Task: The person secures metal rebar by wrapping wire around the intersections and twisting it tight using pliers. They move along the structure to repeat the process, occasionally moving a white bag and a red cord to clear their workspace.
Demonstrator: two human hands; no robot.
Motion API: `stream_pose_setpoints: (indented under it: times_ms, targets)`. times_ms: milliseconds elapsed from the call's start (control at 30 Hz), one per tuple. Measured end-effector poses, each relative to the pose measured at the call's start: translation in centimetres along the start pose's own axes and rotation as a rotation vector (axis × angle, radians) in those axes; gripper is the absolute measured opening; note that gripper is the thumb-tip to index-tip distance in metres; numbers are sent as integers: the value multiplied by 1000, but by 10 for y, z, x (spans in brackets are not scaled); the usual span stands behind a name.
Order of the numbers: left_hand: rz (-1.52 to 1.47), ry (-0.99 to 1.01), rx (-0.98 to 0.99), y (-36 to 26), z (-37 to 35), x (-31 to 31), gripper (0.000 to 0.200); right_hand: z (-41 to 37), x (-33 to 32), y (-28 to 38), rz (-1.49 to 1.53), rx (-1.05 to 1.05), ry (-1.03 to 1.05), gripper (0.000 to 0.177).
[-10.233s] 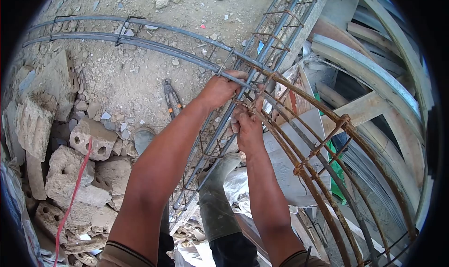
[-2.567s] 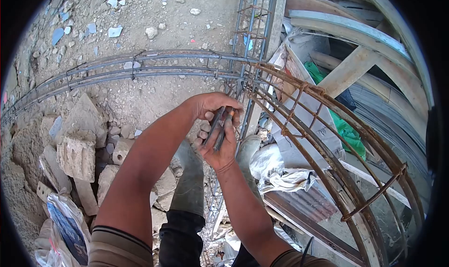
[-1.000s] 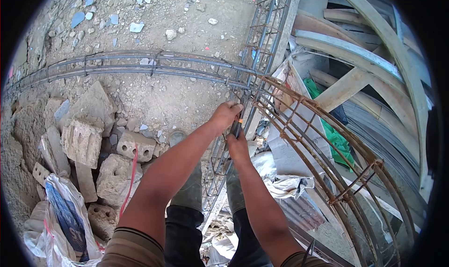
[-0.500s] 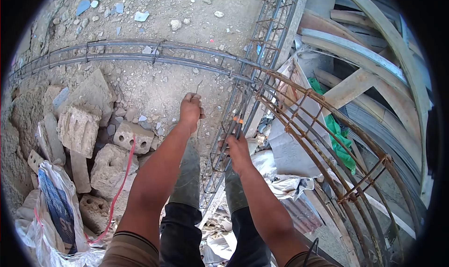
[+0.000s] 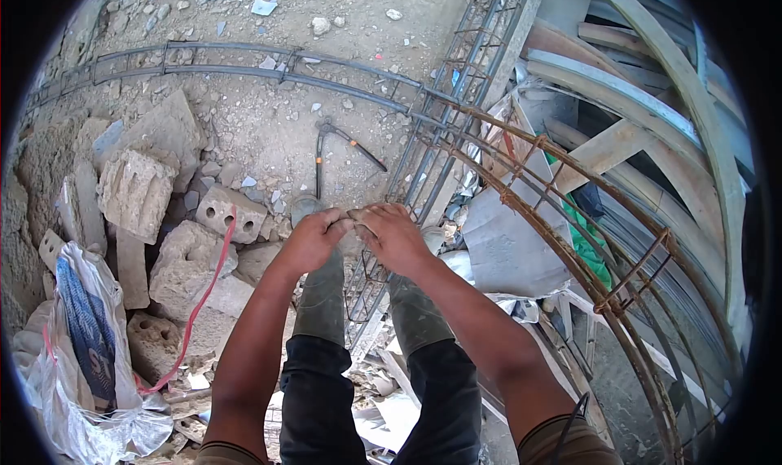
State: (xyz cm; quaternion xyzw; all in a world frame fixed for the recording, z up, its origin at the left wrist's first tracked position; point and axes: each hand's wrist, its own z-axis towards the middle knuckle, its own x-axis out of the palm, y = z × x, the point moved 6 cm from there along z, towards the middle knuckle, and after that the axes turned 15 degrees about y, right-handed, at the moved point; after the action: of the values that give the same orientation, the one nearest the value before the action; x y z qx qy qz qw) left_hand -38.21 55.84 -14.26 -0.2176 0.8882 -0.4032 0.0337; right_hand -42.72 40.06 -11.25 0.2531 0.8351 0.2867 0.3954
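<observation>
Both hands meet in front of the boots, fingertips close together. My left hand (image 5: 316, 238) is closed, its thumb and fingers pressed together; anything held there is too small to make out. Beside it, my right hand (image 5: 389, 237) is closed too, with its contents hidden. Pliers with orange bands on dark handles (image 5: 319, 162) lie spread on the dirt just beyond the hands. A straight rebar cage (image 5: 428, 171) runs under and past the right hand, crossed by a curved rebar cage (image 5: 326, 82).
Broken concrete blocks (image 5: 138, 196) are piled at the left, near a white sack (image 5: 114, 326) and a pink strap (image 5: 208, 298). Rusty curved bars (image 5: 570, 261) arch across the right, before curved wooden forms (image 5: 619, 90) and green cloth (image 5: 588, 241).
The pliers have left my right hand and now lie on the ground. My left hand moved down and my right hand moved up and left, so they meet. The view shifted slightly.
</observation>
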Motion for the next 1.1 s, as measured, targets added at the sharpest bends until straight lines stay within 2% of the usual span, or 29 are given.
stream_pose_setpoints:
  times_ms: [33,67,133,167,233,267,333,367,433,500,567,600,667,800,900,967,1000,1033,1067,1100]
  targets:
    - [3,54,17,-4,3,10,27,-8,8,-11,161,30,182,31]
    - [-21,47,2,1,8,17,27,-15,2,-16,164,28,211,31]
    - [153,107,0,9,22,35,29,-25,-14,-33,56,210,147,17]
    - [141,101,0,13,29,44,29,-28,-7,-40,50,207,159,17]
    - [261,0,-17,22,43,56,29,-33,11,-67,-15,332,199,19]
    - [252,-16,-16,33,51,61,29,-34,18,-75,43,305,99,17]
    - [-167,-211,12,66,63,64,27,-32,37,-65,18,276,166,17]
    - [-169,-225,6,78,74,74,27,-31,48,-64,10,266,222,17]
    - [-307,-431,36,92,100,95,26,-36,47,-93,64,332,251,22]
    - [-383,-500,25,85,128,84,26,-53,15,-125,237,390,-50,31]
    - [-547,-650,-3,78,155,62,26,-93,5,-191,426,371,-232,34]
    - [-638,-743,-17,80,173,50,26,-96,2,-218,413,363,-227,34]
    - [-626,-901,6,97,226,39,27,-101,-1,-264,710,352,-309,33]
    - [-598,-999,-75,76,265,27,27,-47,-21,-300,656,300,-319,31]
    - [-552,-991,-87,65,277,27,28,-24,-33,-305,572,241,-276,16]
    - [-469,-971,-71,56,282,27,29,-17,-45,-301,502,264,-250,18]
    - [-466,-974,-72,58,286,28,29,-12,-46,-300,421,303,-157,17]
    - [-495,-919,-13,57,294,29,28,-7,-47,-303,338,340,-66,19]
    - [-524,-863,50,53,302,30,29,-6,-48,-324,336,338,-72,19]
    - [-521,-862,54,51,304,31,29,-2,-52,-331,-489,154,-142,25]
